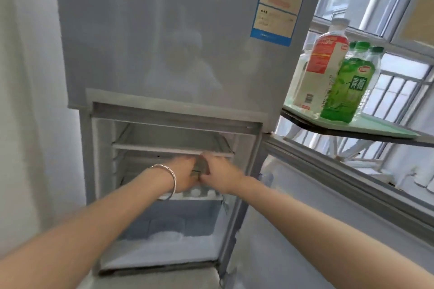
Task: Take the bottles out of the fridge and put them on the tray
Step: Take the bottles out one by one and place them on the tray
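Silver bangle (169, 180) on the left wrist comes first in my view; the left hand (185, 177) and right hand (220, 176) meet inside the open lower compartment of the fridge (164, 54), both closed around a small dark object (199, 168) (too blurred to name). Further right, the bottles (333, 77) stand upright together on the pale green tray (380, 128), on the table beside the fridge.
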The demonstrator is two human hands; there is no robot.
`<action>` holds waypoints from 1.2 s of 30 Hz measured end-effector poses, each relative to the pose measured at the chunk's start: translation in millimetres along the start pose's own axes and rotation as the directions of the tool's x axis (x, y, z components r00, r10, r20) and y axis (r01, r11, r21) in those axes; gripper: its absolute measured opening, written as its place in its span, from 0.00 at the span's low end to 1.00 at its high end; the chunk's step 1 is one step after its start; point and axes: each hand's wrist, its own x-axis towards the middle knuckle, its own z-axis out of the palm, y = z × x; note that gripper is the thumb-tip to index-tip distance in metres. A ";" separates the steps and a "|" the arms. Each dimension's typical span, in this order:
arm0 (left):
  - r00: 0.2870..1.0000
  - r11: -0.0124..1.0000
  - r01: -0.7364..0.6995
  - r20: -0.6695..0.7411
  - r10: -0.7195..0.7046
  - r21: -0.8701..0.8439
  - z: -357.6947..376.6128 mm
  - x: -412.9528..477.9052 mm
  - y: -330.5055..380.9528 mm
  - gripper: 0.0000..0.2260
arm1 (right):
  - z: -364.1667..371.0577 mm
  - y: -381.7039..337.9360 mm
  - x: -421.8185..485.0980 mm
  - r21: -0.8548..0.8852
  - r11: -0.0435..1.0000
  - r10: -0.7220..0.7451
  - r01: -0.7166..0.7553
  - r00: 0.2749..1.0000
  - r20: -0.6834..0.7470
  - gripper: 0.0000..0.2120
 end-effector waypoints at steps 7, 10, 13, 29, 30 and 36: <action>0.956 0.955 0.290 0.018 -0.292 0.062 71.5 0.2 -63.7 0.32 | 95.1 10.0 57.7 -0.180 0.983 0.015 0.028 0.972 0.235 0.30; 0.942 0.941 0.332 0.013 -0.334 0.070 94.0 4.2 -79.0 0.33 | 129.9 20.9 81.8 -0.225 0.974 0.051 0.028 0.940 0.338 0.33; 0.934 0.932 0.355 0.009 -0.357 0.068 114.6 6.7 -90.3 0.33 | 159.1 29.2 99.0 -0.251 0.967 0.077 0.033 0.906 0.416 0.35; 0.891 0.890 0.453 0.047 -0.451 -0.046 144.1 19.0 -122.5 0.33 | 191.8 32.0 103.6 -0.366 0.926 -0.062 0.089 0.995 0.084 0.35; 0.896 0.894 0.444 0.043 -0.442 -0.053 141.2 20.9 -120.5 0.33 | 185.9 29.4 103.1 -0.387 0.916 -0.089 0.102 0.995 0.051 0.35; 0.932 0.930 0.363 0.017 -0.362 -0.059 117.4 31.2 -101.7 0.33 | 138.5 16.9 97.5 -0.351 0.930 -0.159 0.114 0.982 -0.100 0.20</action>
